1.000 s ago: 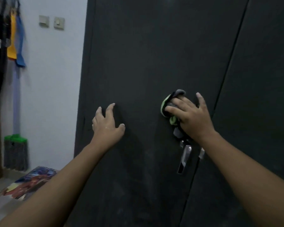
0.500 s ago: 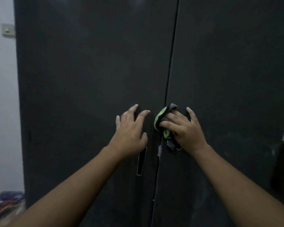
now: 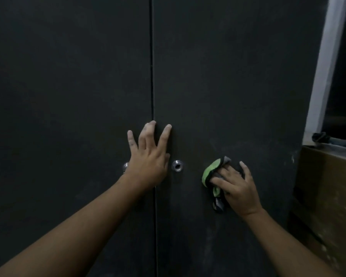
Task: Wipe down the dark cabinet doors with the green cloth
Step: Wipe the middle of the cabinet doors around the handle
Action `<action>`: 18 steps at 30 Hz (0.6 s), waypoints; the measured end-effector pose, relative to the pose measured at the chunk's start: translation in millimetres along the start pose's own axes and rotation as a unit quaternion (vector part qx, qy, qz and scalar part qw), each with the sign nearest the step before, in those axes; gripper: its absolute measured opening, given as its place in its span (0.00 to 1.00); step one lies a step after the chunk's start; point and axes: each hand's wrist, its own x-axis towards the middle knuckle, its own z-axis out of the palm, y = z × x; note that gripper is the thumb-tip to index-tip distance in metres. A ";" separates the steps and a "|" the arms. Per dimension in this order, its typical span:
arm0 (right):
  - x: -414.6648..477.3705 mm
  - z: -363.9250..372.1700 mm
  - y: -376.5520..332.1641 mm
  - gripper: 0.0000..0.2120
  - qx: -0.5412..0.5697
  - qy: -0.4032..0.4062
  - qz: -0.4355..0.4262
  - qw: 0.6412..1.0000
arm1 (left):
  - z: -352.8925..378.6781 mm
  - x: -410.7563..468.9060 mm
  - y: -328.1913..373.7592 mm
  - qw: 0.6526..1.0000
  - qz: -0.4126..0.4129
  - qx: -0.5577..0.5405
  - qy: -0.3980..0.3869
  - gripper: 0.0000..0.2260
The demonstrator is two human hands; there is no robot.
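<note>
Two dark cabinet doors fill the view, the left door [image 3: 68, 96] and the right door [image 3: 228, 76], split by a vertical seam. My right hand [image 3: 236, 188] presses a bunched green and grey cloth [image 3: 211, 172] flat against the right door at mid height. My left hand [image 3: 150, 156] lies open with fingers spread across the seam, palm on the doors. A round metal handle end [image 3: 177, 166] shows just right of my left hand, and another [image 3: 125, 165] peeks out at its left edge.
A white frame post [image 3: 324, 66] stands right of the cabinet. Below it a brown wooden surface [image 3: 326, 196] carries some dark folded cloth [image 3: 328, 138]. Faint dusty smears mark the lower right door.
My right hand has carried the cloth rightward from the seam onto the right door. My left hand has shifted right onto the seam. The view has swung right; the left wall is gone from sight.
</note>
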 end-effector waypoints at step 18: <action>43.0 6.5 -20.8 0.21 0.055 -0.070 -0.021 0.996 | 5.1 30.7 32.5 0.989 0.121 0.060 -0.053 0.41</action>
